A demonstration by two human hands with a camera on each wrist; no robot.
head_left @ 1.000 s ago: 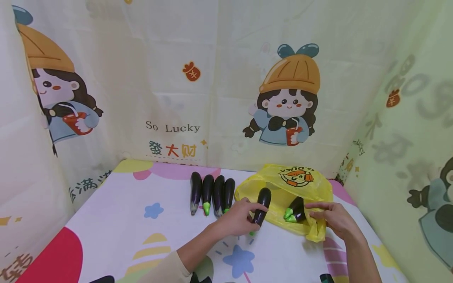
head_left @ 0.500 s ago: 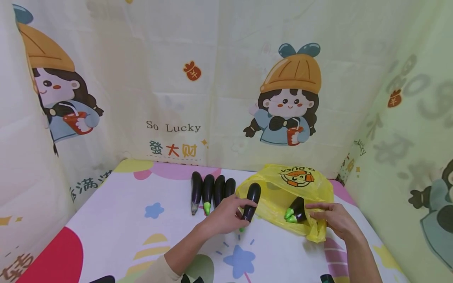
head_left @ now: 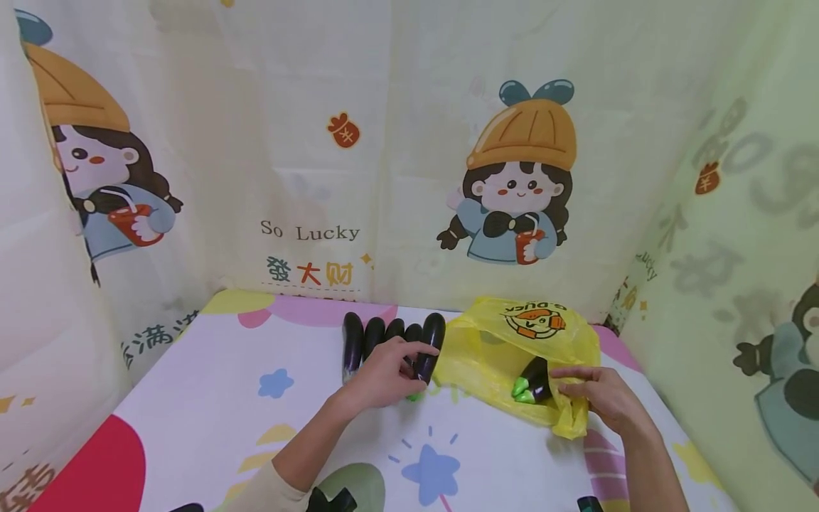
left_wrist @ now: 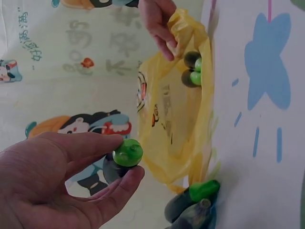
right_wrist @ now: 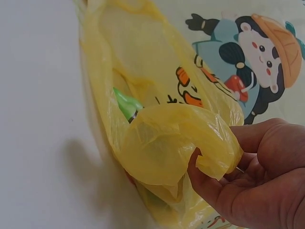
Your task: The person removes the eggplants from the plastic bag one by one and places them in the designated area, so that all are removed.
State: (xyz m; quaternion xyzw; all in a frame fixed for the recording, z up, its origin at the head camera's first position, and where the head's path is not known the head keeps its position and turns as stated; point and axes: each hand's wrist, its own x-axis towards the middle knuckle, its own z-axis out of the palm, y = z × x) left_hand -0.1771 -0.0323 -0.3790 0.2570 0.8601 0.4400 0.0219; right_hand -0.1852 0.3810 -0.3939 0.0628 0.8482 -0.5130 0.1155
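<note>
My left hand pinches a dark purple eggplant between thumb and fingers, at the right end of a row of several eggplants on the table. In the left wrist view, the held eggplant points its green stem end at the camera, raised off the table. Right of the row lies a yellow plastic bag, its mouth facing me. Two eggplants with green caps lie inside it. My right hand pinches the bag's edge; in the right wrist view, the crumpled film bunches at its fingers.
A patterned cloth covers the table. Printed curtains stand behind it and on both sides. Small dark objects show at the near edge.
My left hand has carried the eggplant leftward, away from the bag's mouth to the right end of the row. The right hand keeps its place on the bag.
</note>
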